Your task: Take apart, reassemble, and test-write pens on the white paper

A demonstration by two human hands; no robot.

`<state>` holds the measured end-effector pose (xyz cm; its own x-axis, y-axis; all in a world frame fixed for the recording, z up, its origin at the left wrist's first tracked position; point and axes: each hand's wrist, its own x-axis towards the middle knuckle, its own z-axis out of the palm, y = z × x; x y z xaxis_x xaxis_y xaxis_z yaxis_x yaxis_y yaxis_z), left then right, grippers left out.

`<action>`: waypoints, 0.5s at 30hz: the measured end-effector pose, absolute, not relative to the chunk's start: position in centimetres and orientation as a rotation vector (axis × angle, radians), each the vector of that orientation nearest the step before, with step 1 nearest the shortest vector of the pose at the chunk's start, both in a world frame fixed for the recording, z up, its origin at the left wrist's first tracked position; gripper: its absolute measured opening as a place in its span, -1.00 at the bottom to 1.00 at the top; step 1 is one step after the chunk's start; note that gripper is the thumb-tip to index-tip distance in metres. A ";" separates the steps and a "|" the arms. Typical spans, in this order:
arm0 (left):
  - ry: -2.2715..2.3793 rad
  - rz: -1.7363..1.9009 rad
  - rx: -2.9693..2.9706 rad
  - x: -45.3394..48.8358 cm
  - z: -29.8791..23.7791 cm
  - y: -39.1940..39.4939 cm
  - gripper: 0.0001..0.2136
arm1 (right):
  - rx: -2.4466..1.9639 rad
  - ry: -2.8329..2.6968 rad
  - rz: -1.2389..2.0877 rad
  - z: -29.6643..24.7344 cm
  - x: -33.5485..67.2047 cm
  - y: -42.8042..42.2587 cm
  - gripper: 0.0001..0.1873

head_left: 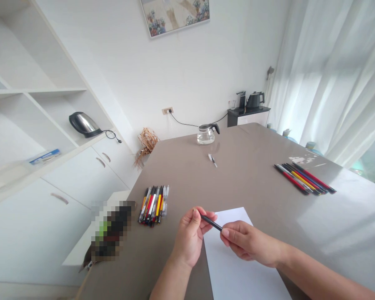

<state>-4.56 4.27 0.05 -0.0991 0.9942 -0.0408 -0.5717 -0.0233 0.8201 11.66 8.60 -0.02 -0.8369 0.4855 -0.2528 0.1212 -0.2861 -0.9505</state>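
Note:
A slim black pen (213, 223) is held slantwise in the air between my two hands, over the upper part of a white sheet of paper (237, 275). Its upper left end is pinched by the thumb and fingers of my left hand (190, 233). The lower right end sits in the closed fingers of my right hand (250, 243), which hide that end. To the left lies a bunch of assorted pens (153, 205), with red, yellow, white and black barrels. A row of black, red, yellow and blue pens (304, 179) lies at the right.
Farther back on the brown table (181, 166) are a single clear pen (212, 160) and a glass pot (205, 135) with a black handle. A blurred-out dark object (114, 231) stands at the left edge. White shelves with a kettle (84, 124) rise beyond it.

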 end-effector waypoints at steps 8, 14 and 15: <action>0.921 1.627 0.712 -4.2 0.4 4.1 -0.85 | -0.906 -2.232 1.564 0.7 11.6 8.3 -0.64; 1.026 1.668 0.615 -4.3 -0.3 4.5 -0.82 | -0.965 -2.213 1.363 0.1 10.9 7.9 -0.64; 1.004 1.661 0.601 -4.3 -0.3 4.5 -0.80 | -0.957 -2.171 1.442 0.0 10.9 8.0 -0.64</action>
<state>-4.27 4.49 -0.32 -0.3185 0.9434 -0.0929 -0.5207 -0.0922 0.8487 10.87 7.95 -0.03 -0.7043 0.7067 -0.0674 0.3361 0.2483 -0.9085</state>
